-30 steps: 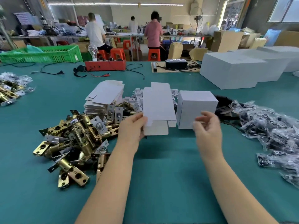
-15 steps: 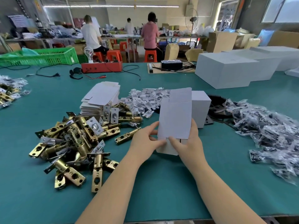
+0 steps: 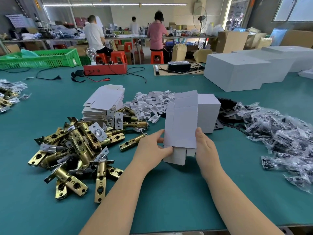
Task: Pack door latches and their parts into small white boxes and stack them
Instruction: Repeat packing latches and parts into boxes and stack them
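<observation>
Sitting upright between both hands is a flat white carton blank [image 3: 182, 122], thin matte card with crease lines and rounded tuck flaps hanging loose at the bottom edge. Just behind it a finished small white box [image 3: 209, 112] is stood on the table, square and plain. To the left a heap of door latches [image 3: 76, 146] is piled up, shiny brass-coloured tubes with silvery faceplates, pointing every which way. Behind that heap a neat stack of flat carton blanks [image 3: 103, 106] is seen, and next to it a loose pile of little white plastic pieces [image 3: 150, 104]. Over on the right a crinkly mass of clear plastic bags [image 3: 284, 136] with dark parts inside is spread out.

Everything is laid on a teal table mat [image 3: 169, 192], smooth and slightly shiny. Larger white boxes [image 3: 237, 72] are parked at the far right, a green crate [image 3: 42, 58] at the far left. Beyond the table a busy workshop is visible, with people at benches, orange stools and a standing fan.

The blank's lower left edge is pinched by the left hand [image 3: 152, 146], thumb on the front. The right edge is held by the right hand [image 3: 205, 146], thumb up along the card; the fingers behind are hidden.
</observation>
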`<state>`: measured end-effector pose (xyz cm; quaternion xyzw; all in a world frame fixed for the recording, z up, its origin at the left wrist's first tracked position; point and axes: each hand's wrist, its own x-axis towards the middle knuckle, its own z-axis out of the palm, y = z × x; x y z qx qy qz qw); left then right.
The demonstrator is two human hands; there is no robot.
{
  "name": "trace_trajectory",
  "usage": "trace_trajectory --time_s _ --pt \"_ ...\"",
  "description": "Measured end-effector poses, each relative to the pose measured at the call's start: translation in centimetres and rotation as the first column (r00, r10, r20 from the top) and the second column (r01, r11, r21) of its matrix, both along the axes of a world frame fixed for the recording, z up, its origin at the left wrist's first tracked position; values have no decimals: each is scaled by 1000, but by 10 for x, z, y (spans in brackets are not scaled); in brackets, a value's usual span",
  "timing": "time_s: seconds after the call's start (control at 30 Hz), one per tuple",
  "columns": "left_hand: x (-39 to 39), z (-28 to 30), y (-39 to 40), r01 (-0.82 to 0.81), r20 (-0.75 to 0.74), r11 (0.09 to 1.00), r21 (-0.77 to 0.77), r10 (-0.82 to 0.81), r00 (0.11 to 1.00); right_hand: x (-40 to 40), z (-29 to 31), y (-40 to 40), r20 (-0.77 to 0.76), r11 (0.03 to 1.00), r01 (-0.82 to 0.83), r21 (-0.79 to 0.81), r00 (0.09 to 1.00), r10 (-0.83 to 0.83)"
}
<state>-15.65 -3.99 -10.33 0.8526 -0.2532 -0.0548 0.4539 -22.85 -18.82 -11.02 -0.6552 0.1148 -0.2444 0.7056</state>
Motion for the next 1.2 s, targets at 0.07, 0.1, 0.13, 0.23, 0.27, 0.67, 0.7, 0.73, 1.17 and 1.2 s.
trace_trajectory --time_s 0.07,0.1,0.13,0.23,0.27,0.67,0.7,0.73,1.17,1.2 --pt "0 0 0 -2 2 1000 7 2 1000 0 1 -5 -7 999 -43 21 999 43" --pt "1 -1 0 -2 -5 1000 4 2 1000 0 1 -7 -10 998 -62 27 998 62" --pt "1 -1 1 -2 -13 1000 -1 2 1000 0 2 -9 -12 996 -81 29 997 81" --pt "1 -1 1 -24 -5 1000 -2 24 1000 0 5 -10 1 991 -131 5 991 131" --pt "0 0 1 -45 29 999 10 44 999 0 5 -9 6 989 -144 -12 990 144" --pt "-7 7 -4 -131 28 980 -150 137 990 -2 -5 6 -25 881 -47 -470 999 40" --pt "-8 9 -4 -119 8 981 -153 122 992 -3 -5 5 -11 883 -18 -470 1000 15" --pt "-8 10 -5 -103 -19 983 -155 101 995 -4 -6 5 11 885 17 -466 1000 -14" --pt "-14 13 -6 -15 -192 946 -323 -50 980 -1 -4 0 -170 783 27 -622 971 -169" --pt "-14 12 -7 1 -213 932 -363 -84 973 0 -4 0 -171 782 31 -622 970 -174"
